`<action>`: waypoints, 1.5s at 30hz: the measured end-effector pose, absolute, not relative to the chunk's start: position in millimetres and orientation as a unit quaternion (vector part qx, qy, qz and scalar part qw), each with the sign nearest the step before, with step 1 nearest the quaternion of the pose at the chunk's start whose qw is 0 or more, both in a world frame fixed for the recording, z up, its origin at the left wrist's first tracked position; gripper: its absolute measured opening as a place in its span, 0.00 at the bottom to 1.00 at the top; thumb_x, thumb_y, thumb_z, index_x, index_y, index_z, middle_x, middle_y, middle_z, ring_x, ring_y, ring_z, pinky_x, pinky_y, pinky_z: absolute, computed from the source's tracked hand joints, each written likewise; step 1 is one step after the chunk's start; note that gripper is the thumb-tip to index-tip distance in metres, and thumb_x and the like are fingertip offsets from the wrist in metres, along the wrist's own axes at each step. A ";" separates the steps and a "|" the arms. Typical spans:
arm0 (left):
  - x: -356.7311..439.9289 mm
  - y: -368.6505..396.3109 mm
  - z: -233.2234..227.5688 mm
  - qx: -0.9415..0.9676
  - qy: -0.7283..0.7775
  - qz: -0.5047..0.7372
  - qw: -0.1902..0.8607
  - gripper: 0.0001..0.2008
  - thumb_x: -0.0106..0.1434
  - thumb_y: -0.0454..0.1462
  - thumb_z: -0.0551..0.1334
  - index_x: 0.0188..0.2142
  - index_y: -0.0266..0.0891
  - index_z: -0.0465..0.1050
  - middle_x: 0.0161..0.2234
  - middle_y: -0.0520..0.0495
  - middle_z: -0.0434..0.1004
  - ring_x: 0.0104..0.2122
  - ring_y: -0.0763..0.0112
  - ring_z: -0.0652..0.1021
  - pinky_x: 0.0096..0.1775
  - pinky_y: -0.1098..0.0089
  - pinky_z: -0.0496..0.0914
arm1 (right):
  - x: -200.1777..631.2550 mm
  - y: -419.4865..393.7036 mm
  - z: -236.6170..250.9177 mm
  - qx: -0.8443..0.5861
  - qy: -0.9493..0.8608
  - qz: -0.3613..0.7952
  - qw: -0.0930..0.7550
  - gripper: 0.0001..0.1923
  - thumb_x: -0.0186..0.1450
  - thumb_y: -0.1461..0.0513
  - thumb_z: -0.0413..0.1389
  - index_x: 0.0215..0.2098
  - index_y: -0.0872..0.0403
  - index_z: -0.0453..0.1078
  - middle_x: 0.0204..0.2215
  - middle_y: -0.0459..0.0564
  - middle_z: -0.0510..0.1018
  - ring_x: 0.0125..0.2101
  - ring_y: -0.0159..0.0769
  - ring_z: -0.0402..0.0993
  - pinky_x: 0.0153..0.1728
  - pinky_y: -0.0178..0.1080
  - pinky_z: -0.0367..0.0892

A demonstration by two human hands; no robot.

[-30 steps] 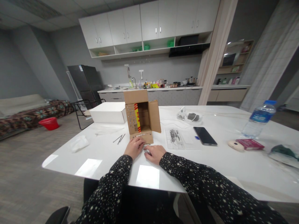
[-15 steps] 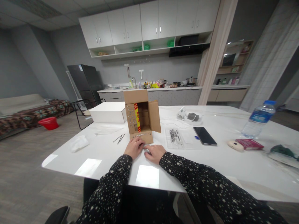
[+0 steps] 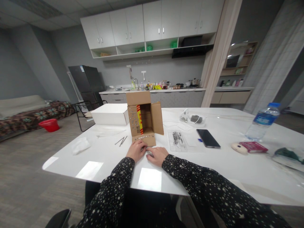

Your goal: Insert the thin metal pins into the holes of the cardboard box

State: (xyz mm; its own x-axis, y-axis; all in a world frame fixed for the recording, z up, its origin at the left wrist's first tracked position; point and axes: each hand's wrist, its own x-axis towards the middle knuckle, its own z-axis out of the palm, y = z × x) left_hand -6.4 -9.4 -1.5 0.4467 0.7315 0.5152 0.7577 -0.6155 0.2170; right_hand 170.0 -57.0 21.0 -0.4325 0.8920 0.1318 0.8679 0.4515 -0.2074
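Observation:
A brown cardboard box (image 3: 144, 118) lies on its side on the white table (image 3: 213, 164), its open mouth facing me, with a red and yellow strip inside. Its lower flap (image 3: 144, 139) rests flat on the table and carries a row of small pale dots. My left hand (image 3: 136, 150) has bent fingers over the flap's near edge. My right hand (image 3: 157, 155) lies just right of it on the table, fingertips meeting the left hand at the flap's corner. Anything pinched between them is too small to see.
A few loose nails (image 3: 121, 141) lie left of the box, and a clear tray of nails (image 3: 177, 139) lies to its right. Also on the table are a white box (image 3: 110, 114), crumpled tissue (image 3: 80, 146), phone (image 3: 208, 138), water bottle (image 3: 263, 122), and red pack (image 3: 254, 147).
My right hand's fingertips have crept slightly left toward the left hand at the flap's edge. Nothing else has moved.

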 end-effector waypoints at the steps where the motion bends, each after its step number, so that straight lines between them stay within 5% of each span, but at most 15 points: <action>1: -6.2 -9.9 -1.0 -0.850 -0.438 -0.291 0.022 0.08 0.58 0.32 0.58 0.35 0.42 0.74 0.37 0.47 0.74 0.41 0.67 0.74 0.45 0.63 0.67 | 169.8 -57.2 21.1 -0.522 -0.844 0.054 0.112 0.21 0.64 0.52 0.45 0.53 0.44 0.66 0.40 0.49 0.79 0.38 0.40 0.74 0.35 0.39 0.59; 27: -3.3 -17.0 5.6 -0.828 -0.483 -0.281 0.052 0.07 0.61 0.36 0.55 0.35 0.42 0.71 0.38 0.47 0.74 0.43 0.66 0.73 0.44 0.65 0.64 | 166.6 -59.0 22.8 -0.531 -0.840 0.034 0.103 0.21 0.65 0.51 0.43 0.52 0.45 0.66 0.39 0.50 0.78 0.37 0.42 0.74 0.34 0.39 0.60; 45: -2.3 -17.4 13.8 -0.658 -0.663 -0.331 0.132 0.16 0.61 0.40 0.55 0.48 0.40 0.67 0.45 0.41 0.69 0.46 0.56 0.69 0.46 0.58 0.62 | 165.8 -60.2 23.9 -0.542 -0.834 0.026 0.099 0.21 0.65 0.51 0.43 0.51 0.47 0.67 0.37 0.51 0.79 0.36 0.42 0.74 0.33 0.39 0.60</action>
State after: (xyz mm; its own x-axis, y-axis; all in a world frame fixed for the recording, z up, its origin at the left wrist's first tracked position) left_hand -2.3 -17.4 13.8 -0.0986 0.7853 0.6112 0.9604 -0.0856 0.2650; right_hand 165.8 -60.2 23.9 -0.3933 0.9091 0.1369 0.8987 0.4116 -0.1514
